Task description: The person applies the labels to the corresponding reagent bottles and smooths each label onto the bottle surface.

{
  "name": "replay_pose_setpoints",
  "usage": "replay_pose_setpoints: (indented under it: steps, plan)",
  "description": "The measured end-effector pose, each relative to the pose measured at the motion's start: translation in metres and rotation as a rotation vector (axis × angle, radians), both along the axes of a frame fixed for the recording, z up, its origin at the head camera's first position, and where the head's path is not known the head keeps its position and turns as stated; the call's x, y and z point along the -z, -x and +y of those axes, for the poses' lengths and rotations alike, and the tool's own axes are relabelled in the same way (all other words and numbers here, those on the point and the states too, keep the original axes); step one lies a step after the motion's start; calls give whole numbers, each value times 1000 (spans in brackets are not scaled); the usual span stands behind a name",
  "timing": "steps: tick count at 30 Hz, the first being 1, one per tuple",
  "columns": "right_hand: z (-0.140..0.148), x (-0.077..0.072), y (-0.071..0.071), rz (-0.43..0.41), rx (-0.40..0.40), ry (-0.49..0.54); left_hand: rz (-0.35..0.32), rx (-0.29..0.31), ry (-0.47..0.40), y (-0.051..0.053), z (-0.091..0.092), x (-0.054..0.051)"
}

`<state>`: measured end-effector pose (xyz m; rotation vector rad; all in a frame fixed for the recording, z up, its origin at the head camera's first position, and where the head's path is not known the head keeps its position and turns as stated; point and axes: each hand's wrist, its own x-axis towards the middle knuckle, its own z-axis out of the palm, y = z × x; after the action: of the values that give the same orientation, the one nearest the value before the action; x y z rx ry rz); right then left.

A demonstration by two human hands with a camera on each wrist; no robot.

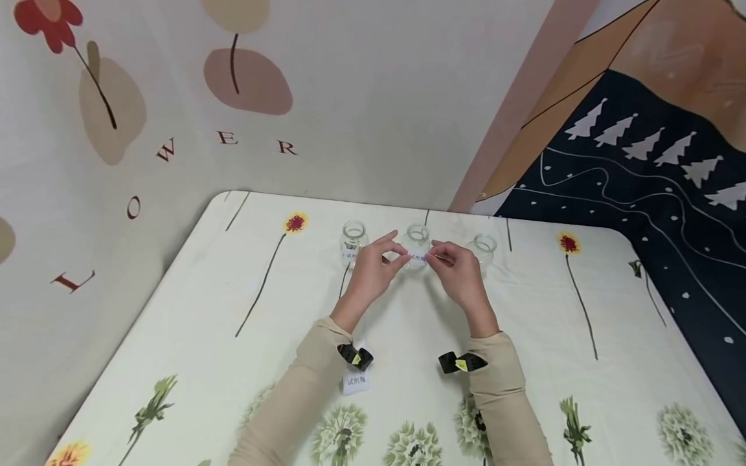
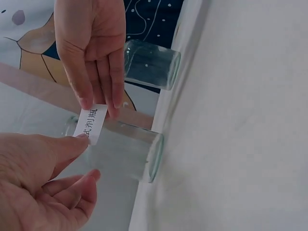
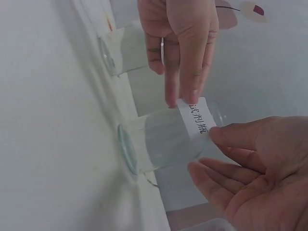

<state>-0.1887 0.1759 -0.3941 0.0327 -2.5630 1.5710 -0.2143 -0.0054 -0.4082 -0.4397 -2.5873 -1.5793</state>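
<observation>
A small white label (image 1: 417, 257) with printed black characters is stretched between both hands, in front of the middle clear glass jar (image 1: 418, 234). My left hand (image 1: 375, 266) pinches one end between thumb and finger. The opposite end is pinched by my right hand (image 1: 462, 269). In the right wrist view the label (image 3: 196, 118) lies over the side of the jar (image 3: 161, 139), near its mouth end; whether it is stuck on I cannot tell. The left wrist view shows the same label (image 2: 90, 126) with fingertips at both ends.
To the left stands another glass jar (image 1: 353, 233) bearing a similar label, partly behind my left hand. A third jar (image 1: 485, 244) is at the right, partly hidden by my right hand. Another printed label (image 1: 355, 382) lies on the flowered tablecloth (image 1: 233, 278) beside my left sleeve.
</observation>
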Motion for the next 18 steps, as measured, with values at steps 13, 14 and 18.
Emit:
replay_pose_setpoints:
  steps: [13,14,18]
  plan:
    - [0,13,3,15,-17,38,-45,-15,27,4,3,10]
    - [0,14,3,15,-19,39,-46,-16,24,4,3,10]
    - [1,17,4,27,-26,39,-26,-19,4,5,4,13]
